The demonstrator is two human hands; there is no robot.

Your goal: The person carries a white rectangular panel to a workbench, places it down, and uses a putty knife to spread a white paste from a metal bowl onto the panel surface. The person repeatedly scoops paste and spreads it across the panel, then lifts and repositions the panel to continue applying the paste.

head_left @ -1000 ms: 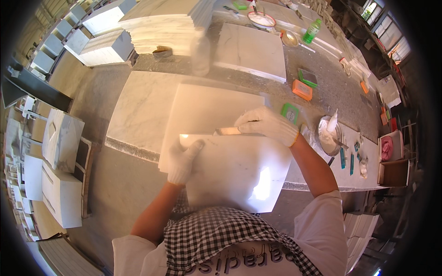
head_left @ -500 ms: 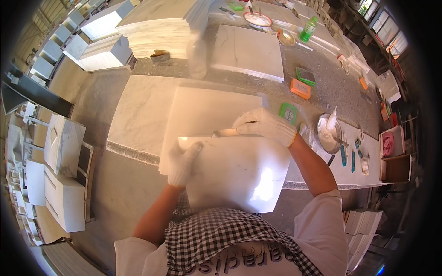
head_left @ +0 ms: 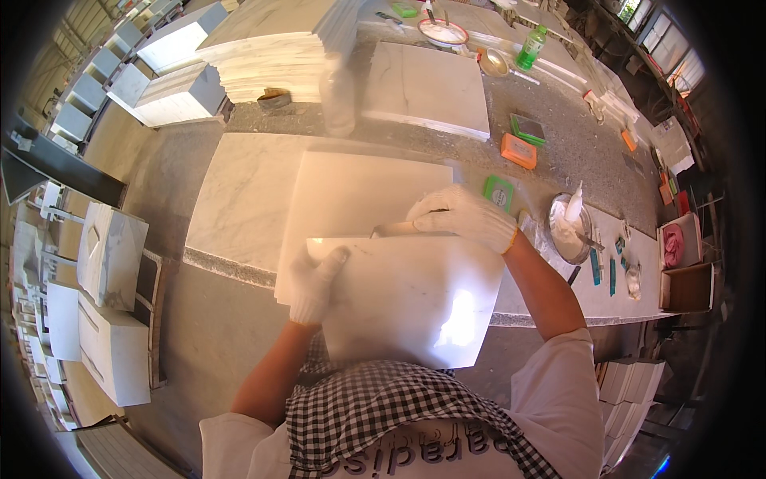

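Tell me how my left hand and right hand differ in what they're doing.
Your left hand grips the white slab by its left edge, while your right hand holds a flat tool at the slab's far edge. The left hand's thumb lies on the slab's shiny face; the right hand sits farther from your body. Both wear whitish gloves.

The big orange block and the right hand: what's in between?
In the head view, a green block lies between the right hand and the orange block.
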